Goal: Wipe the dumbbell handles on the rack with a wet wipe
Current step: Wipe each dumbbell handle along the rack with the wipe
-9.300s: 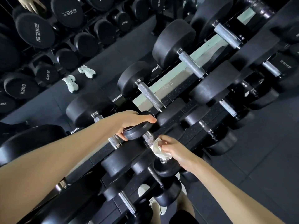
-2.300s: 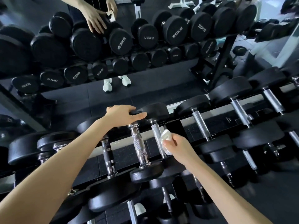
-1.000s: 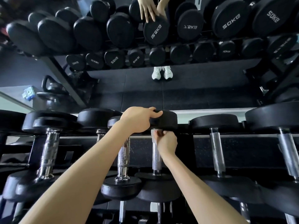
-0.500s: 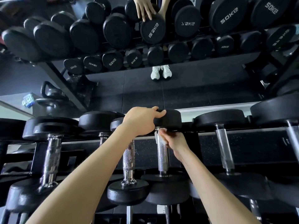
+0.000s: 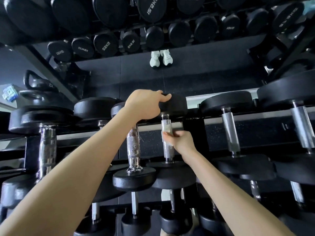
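White wipe (image 5: 166, 129), one; hands (image 5: 143, 104) (image 5: 181, 141), two, both on one dumbbell (image 5: 178, 106)

Arms outstretched, left hand (image 5: 144, 103) curled above, right hand (image 5: 180, 142) gripping below

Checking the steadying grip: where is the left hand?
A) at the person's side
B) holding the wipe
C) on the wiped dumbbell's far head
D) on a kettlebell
C: the left hand grips the far head of the dumbbell whose handle the right hand rubs with the wet wipe.
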Demonstrator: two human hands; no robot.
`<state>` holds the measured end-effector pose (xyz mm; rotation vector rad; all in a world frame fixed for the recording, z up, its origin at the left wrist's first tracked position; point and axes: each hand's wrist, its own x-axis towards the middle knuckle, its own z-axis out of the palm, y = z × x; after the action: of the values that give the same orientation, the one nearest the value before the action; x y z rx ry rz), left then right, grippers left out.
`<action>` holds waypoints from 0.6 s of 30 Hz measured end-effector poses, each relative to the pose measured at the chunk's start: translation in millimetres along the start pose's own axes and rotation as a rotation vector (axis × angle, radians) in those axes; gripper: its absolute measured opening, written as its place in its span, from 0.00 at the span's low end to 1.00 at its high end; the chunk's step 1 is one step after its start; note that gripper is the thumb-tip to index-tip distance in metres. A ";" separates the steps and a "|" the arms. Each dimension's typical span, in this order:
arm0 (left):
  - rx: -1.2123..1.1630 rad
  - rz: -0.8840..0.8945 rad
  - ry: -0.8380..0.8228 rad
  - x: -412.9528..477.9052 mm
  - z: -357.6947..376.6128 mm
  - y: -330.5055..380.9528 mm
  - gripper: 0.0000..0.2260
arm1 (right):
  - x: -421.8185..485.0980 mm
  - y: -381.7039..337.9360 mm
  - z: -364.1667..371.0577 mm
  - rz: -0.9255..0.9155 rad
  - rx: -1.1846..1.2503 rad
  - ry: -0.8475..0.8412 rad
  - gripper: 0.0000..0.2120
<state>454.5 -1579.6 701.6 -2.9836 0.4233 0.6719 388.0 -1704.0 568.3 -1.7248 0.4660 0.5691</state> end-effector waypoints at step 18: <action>0.073 0.023 -0.030 3.3 -0.4 -0.6 0.35 | 0.9 11.6 -13.1 0.085 -0.189 -0.168 0.16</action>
<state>457.7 -1579.9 700.5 -2.9005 0.4711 0.6863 383.5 -1719.3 561.1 -1.8238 0.3772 0.8341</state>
